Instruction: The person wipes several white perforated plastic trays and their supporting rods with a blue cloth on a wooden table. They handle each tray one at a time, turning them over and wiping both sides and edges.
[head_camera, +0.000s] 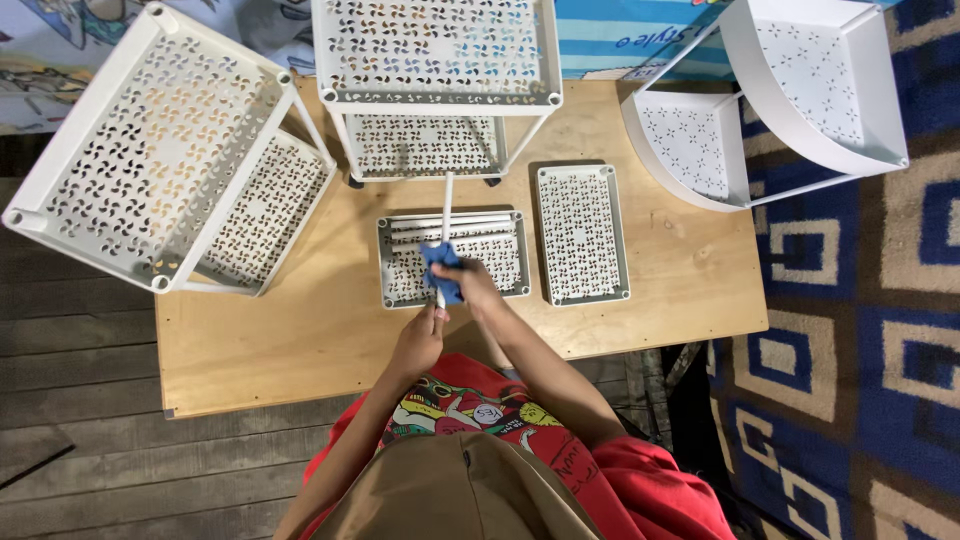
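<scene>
Standing over a low wooden board (300, 340), the person works with both hands at its centre. The right hand (470, 285) is closed around a blue cloth (441, 268) that is wrapped about a thin white rod (446, 215). The left hand (420, 340) sits at 7 o'clock from the right, fingers pinched on the rod's near end, just below the cloth. The rod runs from the hands toward 12 o'clock, its far tip reaching the foot of the middle rack.

Under the cloth lies a flat perforated tray (400, 280), grey-rimmed, with more white rods (480, 225) laid side by side along its far edge. At 3 o'clock from it, just beside but apart, lies a second tray (582, 235), turned lengthwise, nothing in it.

Surroundings: at 12 o'clock stands a two-tier white rack (435, 50) with pinwheel perforations. At 10 o'clock a like rack (150, 140) is tilted, overhanging the board's left edge. At 2 o'clock a rounded corner shelf (810, 90), white, lies partly on the board and partly over a blue, brown and cream patterned rug (860, 350). Dark wooden planks (80, 400) show at 8 o'clock. The person wears a red printed shirt (480, 405).
</scene>
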